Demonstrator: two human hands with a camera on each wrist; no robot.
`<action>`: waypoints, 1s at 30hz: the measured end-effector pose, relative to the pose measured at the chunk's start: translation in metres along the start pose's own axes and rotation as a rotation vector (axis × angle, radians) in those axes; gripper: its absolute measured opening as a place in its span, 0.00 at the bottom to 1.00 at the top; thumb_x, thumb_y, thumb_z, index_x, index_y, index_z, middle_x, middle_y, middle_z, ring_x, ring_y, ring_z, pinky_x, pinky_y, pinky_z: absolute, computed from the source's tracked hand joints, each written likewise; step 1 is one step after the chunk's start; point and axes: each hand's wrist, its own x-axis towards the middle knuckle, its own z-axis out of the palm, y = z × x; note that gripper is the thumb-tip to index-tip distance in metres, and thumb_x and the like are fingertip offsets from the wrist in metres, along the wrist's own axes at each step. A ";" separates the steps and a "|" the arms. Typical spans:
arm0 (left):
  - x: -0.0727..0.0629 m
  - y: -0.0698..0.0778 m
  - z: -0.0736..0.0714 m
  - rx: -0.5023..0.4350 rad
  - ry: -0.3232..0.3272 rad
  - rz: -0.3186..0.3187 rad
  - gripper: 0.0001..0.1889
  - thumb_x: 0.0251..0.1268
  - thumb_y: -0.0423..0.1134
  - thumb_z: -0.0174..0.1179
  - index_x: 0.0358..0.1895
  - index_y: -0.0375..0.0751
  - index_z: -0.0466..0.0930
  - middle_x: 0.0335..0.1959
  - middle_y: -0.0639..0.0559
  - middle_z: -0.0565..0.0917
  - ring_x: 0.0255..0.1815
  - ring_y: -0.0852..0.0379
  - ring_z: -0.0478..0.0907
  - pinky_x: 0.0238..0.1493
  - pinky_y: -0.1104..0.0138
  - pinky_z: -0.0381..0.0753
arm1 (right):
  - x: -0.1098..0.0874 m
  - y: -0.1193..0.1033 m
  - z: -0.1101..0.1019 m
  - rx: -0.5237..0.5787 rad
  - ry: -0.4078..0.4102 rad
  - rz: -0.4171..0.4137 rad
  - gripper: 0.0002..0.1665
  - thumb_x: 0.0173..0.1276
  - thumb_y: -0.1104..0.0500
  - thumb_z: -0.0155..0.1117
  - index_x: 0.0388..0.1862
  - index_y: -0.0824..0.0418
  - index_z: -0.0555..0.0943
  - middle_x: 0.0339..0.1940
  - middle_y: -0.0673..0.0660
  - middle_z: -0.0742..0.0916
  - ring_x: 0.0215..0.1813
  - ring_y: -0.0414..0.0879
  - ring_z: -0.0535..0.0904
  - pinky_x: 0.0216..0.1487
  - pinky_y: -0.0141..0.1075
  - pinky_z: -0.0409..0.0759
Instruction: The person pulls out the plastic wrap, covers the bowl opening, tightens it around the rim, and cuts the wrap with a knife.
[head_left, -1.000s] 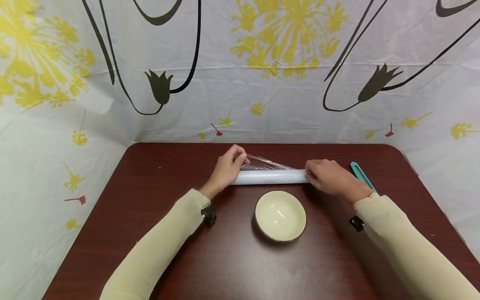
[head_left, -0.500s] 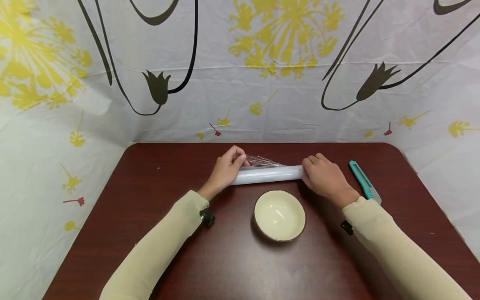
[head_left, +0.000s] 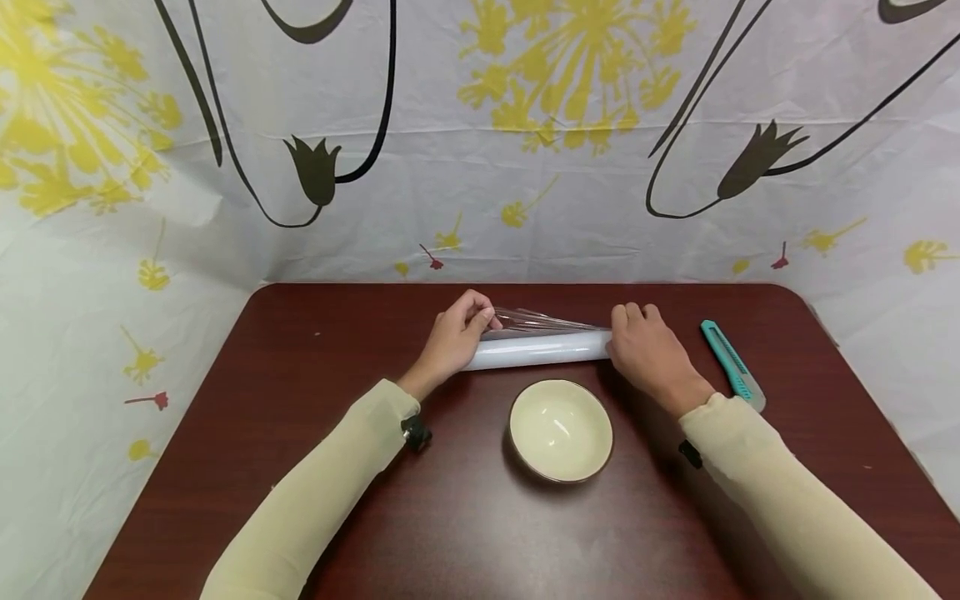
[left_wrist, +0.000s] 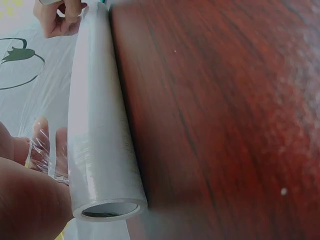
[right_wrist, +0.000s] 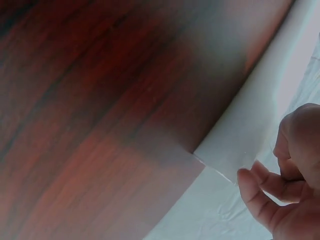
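A roll of cling film lies across the table behind a cream bowl. A gathered strip of loose film stretches along the roll's far side between both hands. My left hand is at the roll's left end and pinches the film between thumb and fingers; in the left wrist view, crinkled film shows at its fingertips. At the right end, my right hand has curled fingers and holds the film's other side. The right wrist view has its fingertips right at the roll's end.
A teal box cutter lies on the dark red table, to the right of the right hand. A white cloth with printed flowers hangs behind the table and along its sides.
My right hand has shifted a little away from me, its knuckles higher, and the roll's right end has moved slightly away. The film now reaches the right fingers. The left hand stays put.
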 end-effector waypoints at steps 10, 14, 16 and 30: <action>0.001 0.000 0.000 -0.010 0.002 0.023 0.08 0.91 0.42 0.53 0.52 0.42 0.78 0.41 0.52 0.91 0.53 0.53 0.88 0.59 0.55 0.84 | 0.004 0.005 -0.009 0.180 -0.069 0.112 0.15 0.73 0.75 0.61 0.36 0.67 0.64 0.20 0.58 0.70 0.22 0.59 0.74 0.25 0.52 0.80; 0.000 0.001 0.000 -0.014 0.001 0.018 0.07 0.91 0.42 0.53 0.51 0.44 0.78 0.41 0.52 0.91 0.52 0.53 0.88 0.58 0.55 0.84 | 0.002 0.008 -0.009 0.290 -0.044 0.149 0.11 0.74 0.75 0.58 0.40 0.64 0.67 0.21 0.56 0.73 0.22 0.55 0.75 0.26 0.50 0.78; 0.000 0.001 0.000 -0.016 -0.001 0.012 0.07 0.91 0.42 0.53 0.51 0.44 0.78 0.41 0.51 0.91 0.53 0.53 0.88 0.58 0.55 0.84 | 0.000 0.009 -0.009 0.318 -0.029 0.137 0.10 0.73 0.75 0.58 0.43 0.63 0.70 0.24 0.57 0.76 0.24 0.55 0.76 0.28 0.51 0.79; 0.000 0.002 0.001 -0.005 -0.002 0.009 0.07 0.91 0.42 0.54 0.51 0.44 0.79 0.40 0.52 0.91 0.53 0.53 0.89 0.61 0.54 0.84 | -0.002 0.012 -0.010 0.272 -0.111 0.136 0.06 0.68 0.70 0.67 0.40 0.67 0.79 0.38 0.61 0.82 0.38 0.58 0.79 0.41 0.56 0.82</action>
